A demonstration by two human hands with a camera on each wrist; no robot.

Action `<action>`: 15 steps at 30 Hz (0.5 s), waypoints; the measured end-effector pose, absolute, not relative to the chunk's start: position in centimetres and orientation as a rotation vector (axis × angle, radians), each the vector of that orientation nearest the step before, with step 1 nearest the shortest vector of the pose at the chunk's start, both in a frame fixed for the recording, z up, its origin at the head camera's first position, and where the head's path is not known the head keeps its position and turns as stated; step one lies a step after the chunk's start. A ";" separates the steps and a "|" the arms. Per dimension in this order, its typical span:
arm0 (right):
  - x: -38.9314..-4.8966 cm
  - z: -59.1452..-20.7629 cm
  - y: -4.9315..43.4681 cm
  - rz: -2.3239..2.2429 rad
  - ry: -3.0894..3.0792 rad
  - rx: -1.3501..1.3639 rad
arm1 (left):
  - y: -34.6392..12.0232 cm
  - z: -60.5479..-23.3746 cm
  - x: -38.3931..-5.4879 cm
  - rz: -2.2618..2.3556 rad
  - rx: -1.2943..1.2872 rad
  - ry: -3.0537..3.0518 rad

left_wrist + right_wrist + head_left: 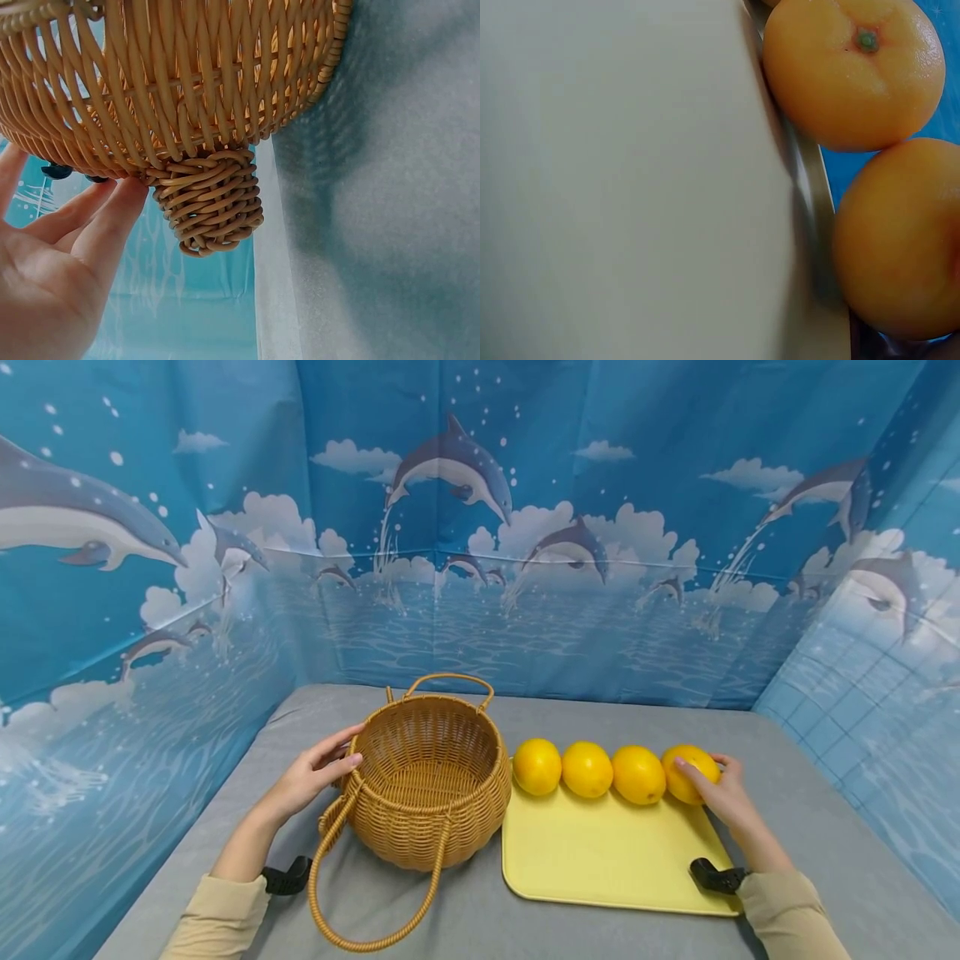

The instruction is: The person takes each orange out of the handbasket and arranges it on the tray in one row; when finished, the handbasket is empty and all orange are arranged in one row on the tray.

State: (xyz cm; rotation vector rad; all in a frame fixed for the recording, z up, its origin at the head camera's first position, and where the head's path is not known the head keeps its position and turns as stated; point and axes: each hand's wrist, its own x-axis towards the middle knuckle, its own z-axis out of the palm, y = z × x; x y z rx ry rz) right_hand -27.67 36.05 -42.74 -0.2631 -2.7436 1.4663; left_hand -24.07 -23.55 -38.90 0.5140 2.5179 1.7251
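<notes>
A round wicker basket (431,835) stands left of the middle in the head view, its inside bare. My left hand (303,777) rests against its left side near the rim, fingers fairly straight; the left wrist view shows the fingertips touching the weave beside a woven knob (210,202). Oranges (587,770) line up along the far edge of a yellow tray (600,852). At the right end of that row, my right hand (727,789) holds the last orange (692,781), thumb on the near side and fingers behind. In the right wrist view the hand is mostly out of sight.
One basket handle (375,943) hangs down toward the front, and another handle (450,677) stands up at the back. Grey cloth (600,718) covers the table. A blue dolphin-print curtain (465,610) hangs behind and along both sides.
</notes>
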 end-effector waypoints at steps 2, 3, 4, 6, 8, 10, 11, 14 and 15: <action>-27.7 -42.7 36.0 1.475 -2.745 -0.256 | -23.6 -38.9 -24.1 1.726 0.515 2.520; -27.7 -42.7 35.9 1.479 -2.746 -0.252 | -23.6 -38.9 -24.1 1.723 0.512 2.523; -27.8 -42.8 35.9 1.483 -2.749 -0.247 | -23.6 -38.9 -24.1 1.722 0.516 2.525; -27.8 -42.8 35.9 1.486 -2.761 -0.229 | -23.6 -39.0 -24.1 1.715 0.524 2.530; -27.8 -42.9 35.9 1.490 -2.785 -0.201 | -23.6 -39.0 -24.0 1.712 0.523 2.530; -27.9 -42.9 35.9 1.488 -2.814 -0.169 | -23.7 -39.1 -24.0 1.711 0.521 2.530; -27.9 -42.9 35.9 1.490 -2.827 -0.154 | -23.7 -39.1 -24.0 1.710 0.514 2.532; -28.0 -43.0 35.9 1.494 -2.847 -0.120 | -23.6 -39.0 -24.0 1.713 0.508 2.536; -28.0 -43.0 35.9 1.492 -2.850 -0.113 | -23.6 -39.0 -24.0 1.714 0.507 2.537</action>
